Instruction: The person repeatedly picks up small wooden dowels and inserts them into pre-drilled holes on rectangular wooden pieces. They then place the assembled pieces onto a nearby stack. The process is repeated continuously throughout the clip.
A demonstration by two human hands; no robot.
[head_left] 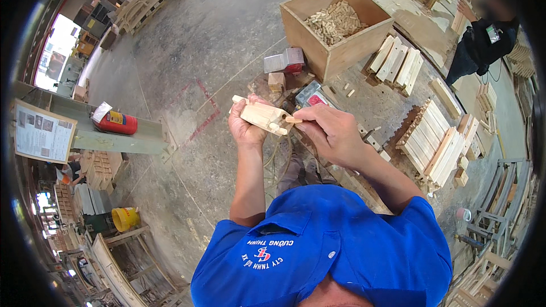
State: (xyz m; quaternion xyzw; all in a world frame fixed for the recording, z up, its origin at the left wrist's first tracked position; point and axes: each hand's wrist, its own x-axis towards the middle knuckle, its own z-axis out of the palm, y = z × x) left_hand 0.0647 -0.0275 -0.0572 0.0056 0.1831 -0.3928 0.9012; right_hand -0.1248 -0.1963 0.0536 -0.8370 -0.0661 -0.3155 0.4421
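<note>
A pale, squared wooden piece (pixel 259 115) is being held in front of the body by the left hand (pixel 245 129), its grip wrapped around it. At the piece's right end, a small tan wooden dowel (pixel 293 119) is being pinched by the right hand (pixel 331 133), thumb and forefinger together on it, near a dark hole. Seating is apparently being started, not finished; any remaining holes are not being shown clearly.

pale cream wooden piece (pixel 263 116) with faint grain on my feed, honey-tan dowel (pixel 293 119), royal blue shirt (pixel 392 241) with red-and-white chest emblem (pixel 262 254) I make out from here, tan box (pixel 358 51), buff pegs (pixel 335 23), red extinguisher (pixel 126 127) with yellow label (pixel 116 117), yellow bucket (pixel 124 220), mottled grey floor (pixel 187 40) with red marks (pixel 203 127)
</note>
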